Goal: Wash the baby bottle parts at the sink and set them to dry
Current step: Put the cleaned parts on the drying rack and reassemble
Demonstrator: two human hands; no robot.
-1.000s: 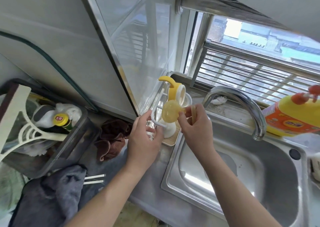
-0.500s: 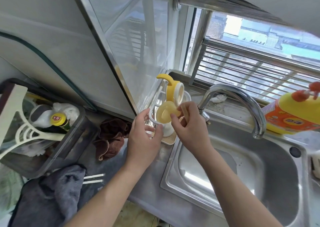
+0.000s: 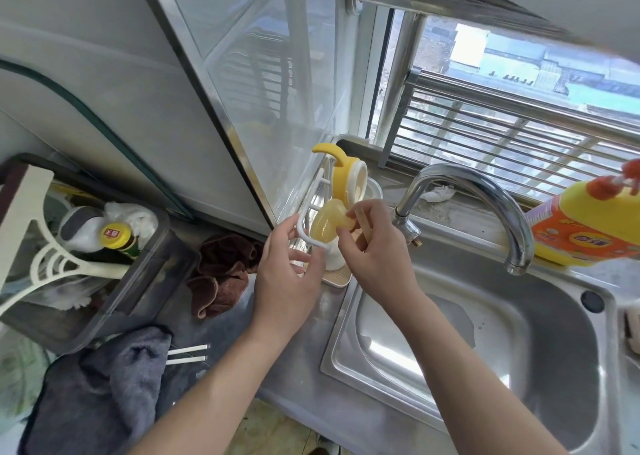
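The steel table [image 3: 304, 395] has a sink [image 3: 554, 350] set into its right part. At the back edge, just left of the sink, stands a drying rack [image 3: 334, 262]. A brown cloth [image 3: 221, 274] lies to the left of the rack, and a dark bin [image 3: 145, 281] sits beyond the cloth. A grey towel [image 3: 104, 395] and two white sticks [image 3: 187, 354] lie near the front edge. A detergent bottle [image 3: 585, 229] stands at the back right.

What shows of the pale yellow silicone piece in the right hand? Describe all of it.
The silicone piece is pale yellow, translucent, soft-looking, glossy and dome-shaped with a wide rim. The right hand pinches its edge, holding it tilted over the white drying rack, just below the yellow handled collar. Whether it touches the rack is unclear.
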